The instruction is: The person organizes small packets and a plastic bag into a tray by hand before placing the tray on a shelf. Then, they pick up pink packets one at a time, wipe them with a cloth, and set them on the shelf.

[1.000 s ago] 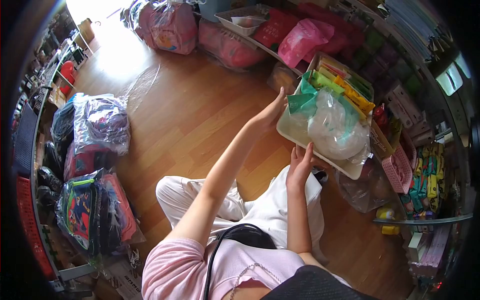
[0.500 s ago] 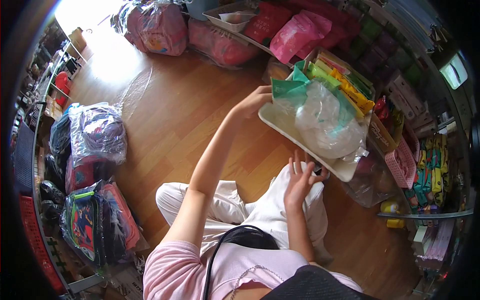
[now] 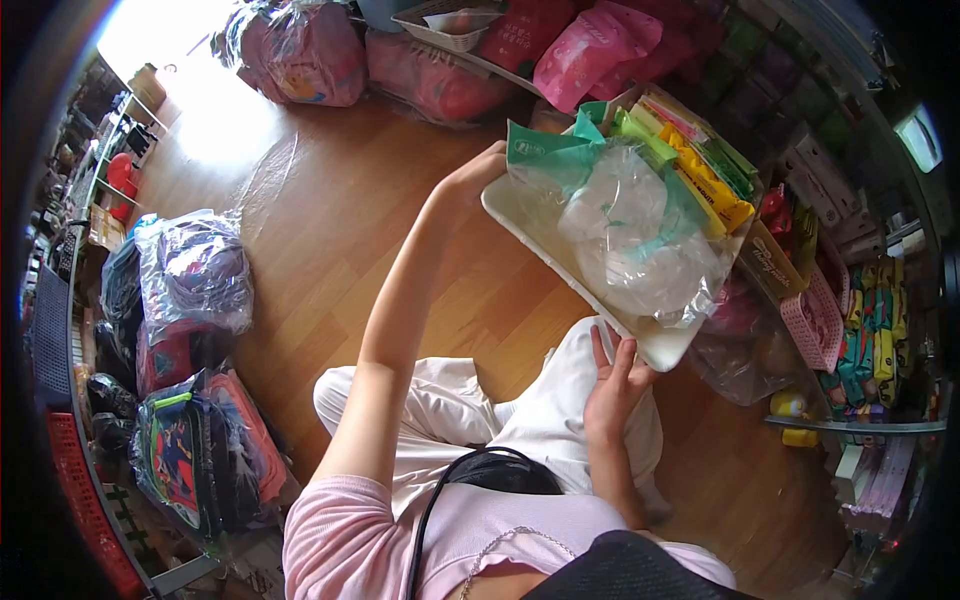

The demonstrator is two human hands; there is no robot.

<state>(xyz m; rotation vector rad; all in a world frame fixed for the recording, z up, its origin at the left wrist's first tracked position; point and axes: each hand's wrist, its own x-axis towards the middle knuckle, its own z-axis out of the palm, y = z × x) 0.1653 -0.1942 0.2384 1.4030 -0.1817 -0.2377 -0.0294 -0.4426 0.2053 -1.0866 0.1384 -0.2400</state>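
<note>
A white tray (image 3: 560,268) is tilted at the right, off a shelf's front, with a clear plastic bag (image 3: 640,240) and a green-topped packet (image 3: 550,155) lying in it. My left hand (image 3: 482,172) grips the tray's far left end, its fingertips hidden behind the rim. Under the near right corner is my right hand (image 3: 617,385), palm up with fingers apart, its fingertips touching the tray's edge. Yellow and green packets (image 3: 700,175) stand in a box just behind the tray.
Wrapped bags (image 3: 195,270) and a wrapped backpack (image 3: 180,460) lie at the left by a shelf. Pink packages (image 3: 600,50) are at the back. A pink basket (image 3: 812,325) and small colourful packets (image 3: 872,335) fill the right shelf. Wooden floor (image 3: 320,220) lies between.
The tray has come left and slightly toward me, with my left hand on its end. My right hand has shifted to the tray's near corner and turned palm up.
</note>
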